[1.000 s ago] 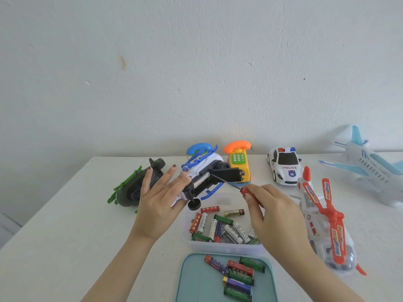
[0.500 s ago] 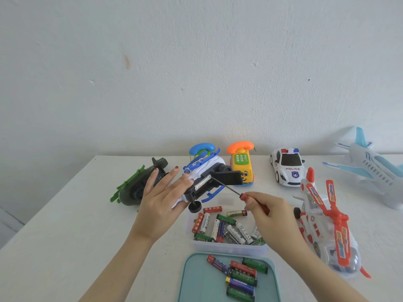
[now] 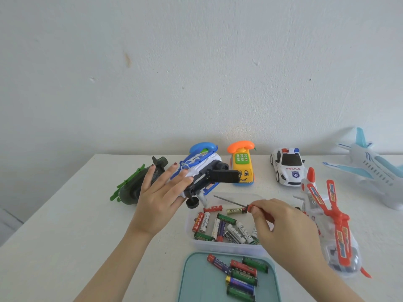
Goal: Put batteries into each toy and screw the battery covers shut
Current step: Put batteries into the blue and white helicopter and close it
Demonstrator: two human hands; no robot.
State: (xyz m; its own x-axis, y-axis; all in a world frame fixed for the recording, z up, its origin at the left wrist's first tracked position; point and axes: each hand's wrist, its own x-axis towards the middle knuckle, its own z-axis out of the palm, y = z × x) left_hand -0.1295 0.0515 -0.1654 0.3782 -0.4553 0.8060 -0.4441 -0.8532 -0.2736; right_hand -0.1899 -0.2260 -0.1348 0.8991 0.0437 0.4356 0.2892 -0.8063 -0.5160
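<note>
Left hand (image 3: 160, 199), centre-left of frame: fingers straight and spread, laid flat against the blue-and-white plastic toy helicopter (image 3: 207, 164), bracing it tipped with its underside toward me. The thumb is hidden, so I cannot tell whether it hooks beneath. The toy sits just above frame centre, over the table. Its black plastic battery cover (image 3: 224, 176) stands swung out to the right, open. The bay behind is too dark to read for cells.

Right hand (image 3: 285, 229), lower right of centre: fingertips pinch the red handle of the slim steel screwdriver (image 3: 231, 201). Its shaft points up-left, apart from the toy, above the clear plastic tub (image 3: 218, 244) of loose AA batteries (image 3: 220, 225).

Handling, my guess: a hollow shell, light, stiff and a little slick. Its thin blue parts look likely to snap, so I should hold it round the fuselage. The cover joint looks flimsy, so I should close it gently before driving the screw. The batteries look dense and will roll, so pinch them at mid-length.
</note>
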